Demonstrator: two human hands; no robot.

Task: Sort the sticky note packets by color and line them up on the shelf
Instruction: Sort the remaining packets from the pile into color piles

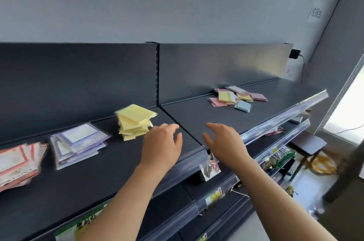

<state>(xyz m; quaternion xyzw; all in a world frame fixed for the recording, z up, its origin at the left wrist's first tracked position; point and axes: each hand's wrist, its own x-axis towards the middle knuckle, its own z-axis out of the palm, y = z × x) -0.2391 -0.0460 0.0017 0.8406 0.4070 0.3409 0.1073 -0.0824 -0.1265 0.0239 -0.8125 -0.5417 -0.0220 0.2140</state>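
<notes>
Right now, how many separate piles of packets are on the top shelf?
4: a pink pile at far left, a purple pile beside it, a yellow stack near the left hand, and a mixed heap to the right. More may lie out of frame.

Your left hand (161,143) is positioned just to the right of the yellow stack (135,120). The back of the hand faces up, and the fingers are loosely curled and hold nothing. The index fingertip lies just beside the stack's lower right corner; contact cannot be confirmed.

Your right hand (224,142) is farther right, well apart from the stack and level with the left hand. Its fingers are spread and slightly bent, with the palm turned down and inward, and it holds nothing. The two hands are near each other but do not touch.

Your left forearm (126,191) and right forearm (275,191) are bare. Both rise from below the stack toward its right side.
</notes>
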